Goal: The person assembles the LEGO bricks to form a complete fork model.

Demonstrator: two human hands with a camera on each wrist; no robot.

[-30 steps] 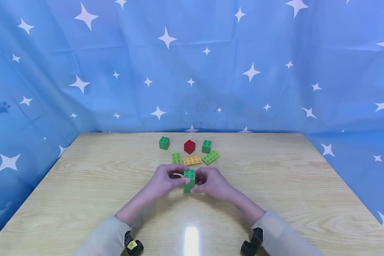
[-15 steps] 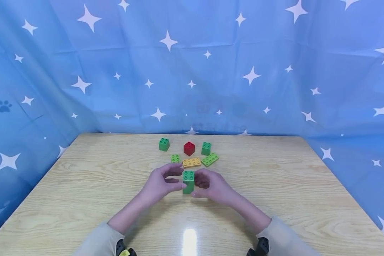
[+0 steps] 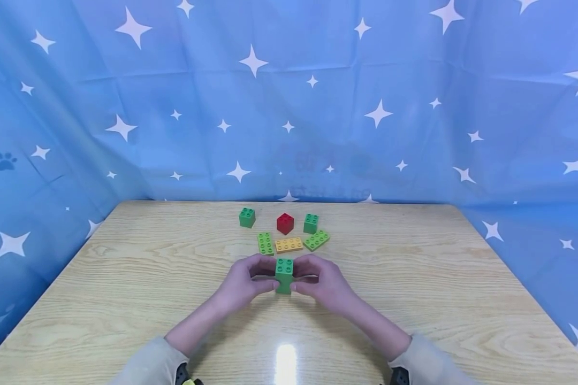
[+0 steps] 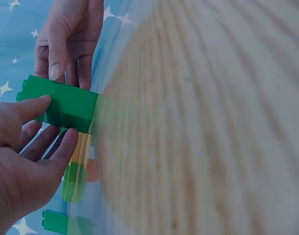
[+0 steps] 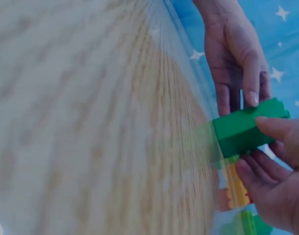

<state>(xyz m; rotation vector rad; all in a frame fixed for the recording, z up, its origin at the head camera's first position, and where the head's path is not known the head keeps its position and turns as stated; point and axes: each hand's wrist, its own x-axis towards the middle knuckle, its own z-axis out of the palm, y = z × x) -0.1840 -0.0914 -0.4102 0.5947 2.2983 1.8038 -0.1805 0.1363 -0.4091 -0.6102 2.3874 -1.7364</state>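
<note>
Here's the head view, high up and well back, facing forward and down, taking in a broad sweep of tabletop (image 3: 149, 278) right through to the starry backdrop (image 3: 289, 99). Over to the left wrist: far closer, low, peering past the left hand (image 4: 24, 169) at the green stack (image 4: 66, 105), rolled sideways so the tabletop fills the right half! And the right wrist, just as near, looks past the right hand (image 5: 286, 183), rolled the other way, tabletop at left. All three share that stack; the wrist views catch it from opposite sides.
</note>
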